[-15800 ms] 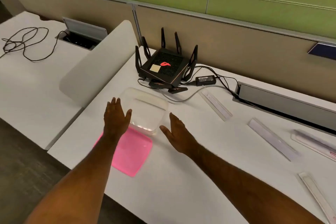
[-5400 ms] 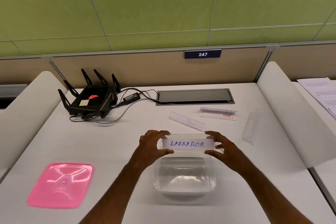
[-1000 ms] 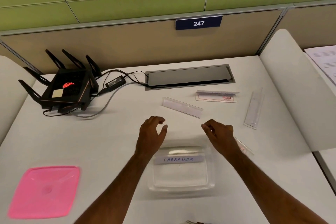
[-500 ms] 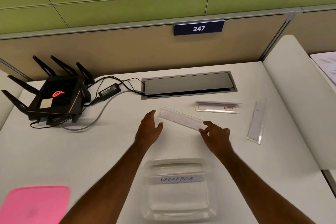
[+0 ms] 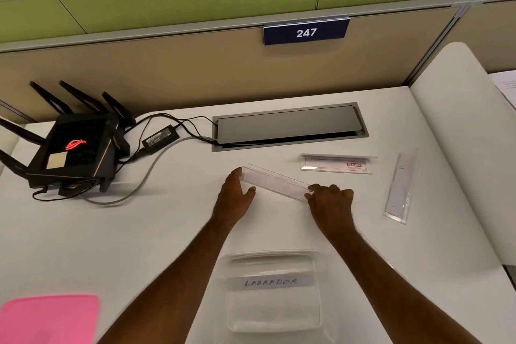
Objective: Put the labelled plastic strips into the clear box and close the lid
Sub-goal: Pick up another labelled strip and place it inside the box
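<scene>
A clear plastic strip (image 5: 276,183) lies slanted on the white desk beyond the clear box (image 5: 319,304). My left hand (image 5: 234,195) holds its left end between fingertips and thumb. My right hand (image 5: 331,202) pinches its right end with curled fingers. The box stands open near the front edge, between my forearms, with a strip labelled LABRADOR (image 5: 272,282) lying across its inside. The pink lid (image 5: 47,318) lies flat at the bottom left. Two other strips lie to the right: one with a red logo (image 5: 336,165) and one lengthwise (image 5: 400,184).
A black router (image 5: 75,148) with antennas, its power brick (image 5: 160,138) and cables sit at the back left. A grey cable hatch (image 5: 287,127) is set into the desk behind the strips. A white curved divider (image 5: 458,148) bounds the desk on the right.
Both hands have moved forward from above the box to the slanted strip and closed on its two ends. The view has tilted so the box sits lower in frame.
</scene>
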Demonstrator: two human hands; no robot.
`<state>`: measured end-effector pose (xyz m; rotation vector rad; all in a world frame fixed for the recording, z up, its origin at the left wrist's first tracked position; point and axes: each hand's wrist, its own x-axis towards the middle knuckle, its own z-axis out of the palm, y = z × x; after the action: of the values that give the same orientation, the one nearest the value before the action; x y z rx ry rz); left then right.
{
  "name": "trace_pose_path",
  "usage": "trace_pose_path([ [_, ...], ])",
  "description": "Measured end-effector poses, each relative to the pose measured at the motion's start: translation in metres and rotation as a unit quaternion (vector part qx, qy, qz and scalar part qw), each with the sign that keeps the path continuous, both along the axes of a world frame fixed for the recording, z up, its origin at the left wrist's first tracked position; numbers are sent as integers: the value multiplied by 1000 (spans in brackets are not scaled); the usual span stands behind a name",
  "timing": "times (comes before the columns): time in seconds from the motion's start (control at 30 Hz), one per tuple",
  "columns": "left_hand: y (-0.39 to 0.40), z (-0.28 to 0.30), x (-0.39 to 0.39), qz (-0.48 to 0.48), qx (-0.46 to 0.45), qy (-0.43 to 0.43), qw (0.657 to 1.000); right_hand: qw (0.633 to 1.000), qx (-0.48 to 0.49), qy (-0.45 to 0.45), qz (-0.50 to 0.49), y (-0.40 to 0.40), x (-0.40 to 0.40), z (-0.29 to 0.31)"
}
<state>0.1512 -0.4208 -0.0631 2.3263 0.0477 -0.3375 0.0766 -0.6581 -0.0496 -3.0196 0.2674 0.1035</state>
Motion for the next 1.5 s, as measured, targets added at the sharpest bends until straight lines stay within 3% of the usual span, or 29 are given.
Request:
trace_pose_path([
  [0.33, 0, -13, -1, 16, -16, 17, 1000, 997, 64, 47, -20, -7, 12, -12],
  [0.5, 2, -11, -9, 11, -25, 3, 1000, 980, 181, 50, -62, -10, 6, -9],
  [0.77, 3, -3, -30, -33, 12, -33, 999, 949, 289, 48, -117, -14, -11, -5],
  [0.93, 2, 6, -50, -48, 17, -78, 996, 905, 395, 4, -157, -19, -26, 9],
  [1.17, 11, 28, -67, -74, 59, -133, 986, 782, 594, -19, -185, -18, -40, 33],
  [1.4, 26, 48, -84, -110, 98, -198, 969, 740, 643, -17, -195, -12, -57, 52],
  [1.5, 28, 56, -92, -121, 91, -212, 965, 746, 638, -3, -192, -14, -65, 58],
])
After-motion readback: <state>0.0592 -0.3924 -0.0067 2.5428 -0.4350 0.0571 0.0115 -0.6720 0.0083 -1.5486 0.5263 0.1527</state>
